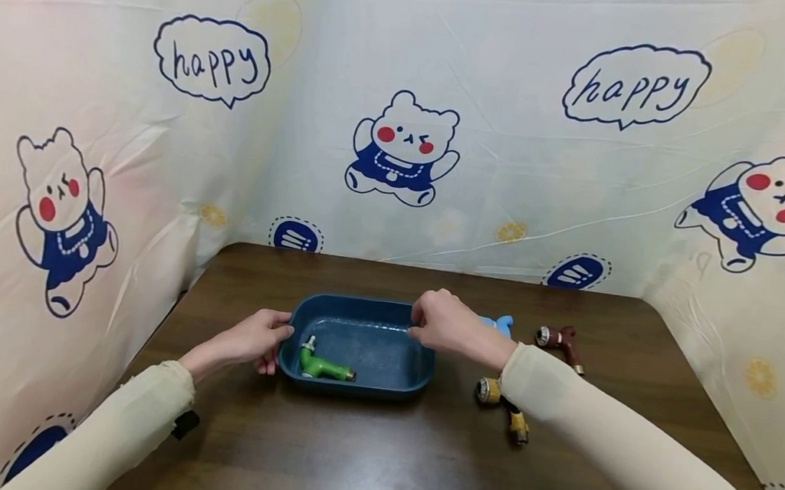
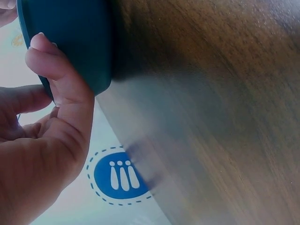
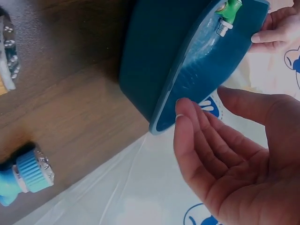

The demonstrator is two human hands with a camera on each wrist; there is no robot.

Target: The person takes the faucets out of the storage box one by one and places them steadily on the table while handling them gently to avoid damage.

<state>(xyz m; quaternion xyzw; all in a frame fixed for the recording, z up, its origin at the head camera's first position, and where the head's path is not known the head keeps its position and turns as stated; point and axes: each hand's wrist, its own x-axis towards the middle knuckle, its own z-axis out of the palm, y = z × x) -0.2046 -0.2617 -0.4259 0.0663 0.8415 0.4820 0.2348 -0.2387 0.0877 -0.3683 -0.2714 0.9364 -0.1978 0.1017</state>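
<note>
A dark blue rectangular basin sits on the table, with a green tap lying in its left front part. My left hand holds the basin's left end. In the left wrist view, the thumb and fingers of that hand pinch the rim. Over the basin's right back corner is my right hand. The right wrist view shows this hand with loosely bent fingers, a gap between thumb and fingertips, and nothing held; whether it touches the rim I cannot tell.
Right of the basin lie a blue tap, partly hidden by my right wrist, a brown tap, and a yellow-and-black tap partly behind my sleeve. A printed cloth hangs around the wooden table.
</note>
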